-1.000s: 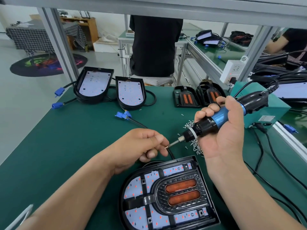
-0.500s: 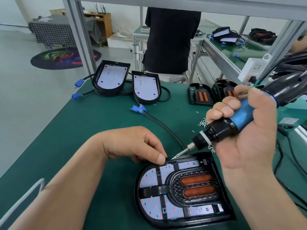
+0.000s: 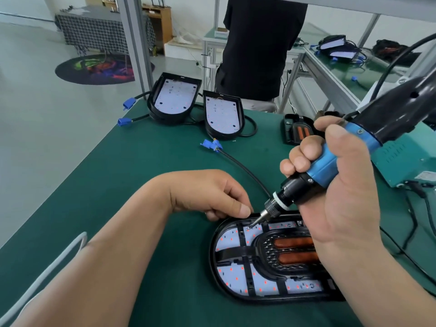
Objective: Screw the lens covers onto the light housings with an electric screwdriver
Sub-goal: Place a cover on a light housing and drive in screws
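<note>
A black light housing (image 3: pixel 226 274) lies on the green mat in front of me. A black lens cover (image 3: pixel 278 253) with two orange strips sits in it over the white LED board. My right hand (image 3: pixel 339 192) grips a blue and black electric screwdriver (image 3: pixel 323 166). Its bit rests on a screw near the housing's far left edge. My left hand (image 3: pixel 212 197) lies curled at the housing's far rim, thumb and fingertips right beside the bit. Whether it pinches anything is hidden.
Two open housings (image 3: pixel 174 97) (image 3: pixel 223 113) with white boards and blue-plugged cables (image 3: pixel 211 145) stand at the mat's far end. More lens covers (image 3: pixel 297 132) lie at far right beside a teal box (image 3: pixel 401 161). A person in black (image 3: pixel 257 48) stands beyond the table. Black cords (image 3: pixel 420 232) run along the right.
The screwdriver has come down from above the mat onto the housing's far edge. My left hand moved with it to the rim. The camera has moved closer.
</note>
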Demonstrator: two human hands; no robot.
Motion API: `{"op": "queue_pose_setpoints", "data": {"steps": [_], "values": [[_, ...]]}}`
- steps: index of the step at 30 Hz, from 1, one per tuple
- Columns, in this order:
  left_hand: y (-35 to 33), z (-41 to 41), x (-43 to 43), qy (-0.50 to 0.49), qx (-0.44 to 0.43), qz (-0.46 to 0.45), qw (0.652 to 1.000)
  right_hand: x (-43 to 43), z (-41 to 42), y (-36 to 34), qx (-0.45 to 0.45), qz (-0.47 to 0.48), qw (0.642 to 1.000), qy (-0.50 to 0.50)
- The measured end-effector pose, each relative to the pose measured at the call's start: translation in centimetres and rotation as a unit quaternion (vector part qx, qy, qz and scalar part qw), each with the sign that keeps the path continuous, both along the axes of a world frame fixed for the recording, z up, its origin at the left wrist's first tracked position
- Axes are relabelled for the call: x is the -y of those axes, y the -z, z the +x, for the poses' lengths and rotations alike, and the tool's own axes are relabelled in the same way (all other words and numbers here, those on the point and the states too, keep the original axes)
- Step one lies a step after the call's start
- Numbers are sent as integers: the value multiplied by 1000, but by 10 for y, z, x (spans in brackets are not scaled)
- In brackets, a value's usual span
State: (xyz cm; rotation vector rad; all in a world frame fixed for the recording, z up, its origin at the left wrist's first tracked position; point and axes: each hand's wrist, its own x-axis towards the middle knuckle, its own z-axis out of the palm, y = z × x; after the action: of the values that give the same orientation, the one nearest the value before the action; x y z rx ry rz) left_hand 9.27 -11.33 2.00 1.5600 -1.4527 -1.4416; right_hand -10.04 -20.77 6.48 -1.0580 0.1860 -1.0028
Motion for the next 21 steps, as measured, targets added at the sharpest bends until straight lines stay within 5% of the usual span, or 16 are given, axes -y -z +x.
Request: {"op": "queue_pose_setpoints", "data": {"steps": [21], "values": [[-1, -4, -2, -14, 2, 3, 1000, -7, 2, 6, -20, -63, 997, -33]]}}
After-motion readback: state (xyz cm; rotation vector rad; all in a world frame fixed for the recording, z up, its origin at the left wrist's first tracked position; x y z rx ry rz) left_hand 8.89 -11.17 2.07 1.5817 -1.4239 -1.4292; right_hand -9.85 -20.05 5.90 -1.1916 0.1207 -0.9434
